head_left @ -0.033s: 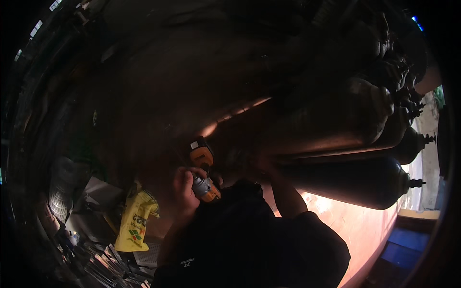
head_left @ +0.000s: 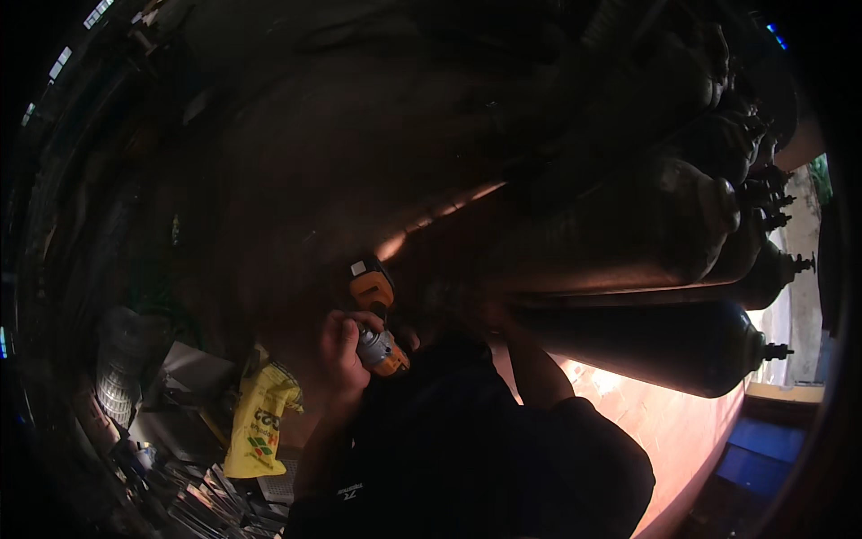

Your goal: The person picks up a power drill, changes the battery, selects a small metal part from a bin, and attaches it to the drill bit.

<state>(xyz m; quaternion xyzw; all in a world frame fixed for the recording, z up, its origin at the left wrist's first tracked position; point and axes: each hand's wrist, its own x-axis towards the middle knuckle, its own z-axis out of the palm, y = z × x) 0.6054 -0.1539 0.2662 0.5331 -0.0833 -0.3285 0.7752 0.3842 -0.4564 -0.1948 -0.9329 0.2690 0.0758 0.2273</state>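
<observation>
My left hand (head_left: 341, 349) is wrapped round an orange cordless drill (head_left: 372, 291) in front of my dark shirt. The drill's grey nose end and a second orange part show beside my thumb. Its black battery, with a pale patch, points away from me. My right forearm (head_left: 537, 366) reaches forward and inward beside a dark gas cylinder (head_left: 637, 346). Deep shadow swallows my right hand (head_left: 483, 313), so its fingers and anything in them cannot be made out.
Several more gas cylinders (head_left: 646, 220) lie on the right, valves facing right. A yellow printed bag (head_left: 260, 422) hangs at lower left above a heap of metal strips (head_left: 202, 503). Blue boxes (head_left: 759, 458) stand at lower right. Sunlight falls on the floor (head_left: 655, 431).
The view has shifted very slightly, and the drill appears a few pixels further left. My left hand keeps its hold on it.
</observation>
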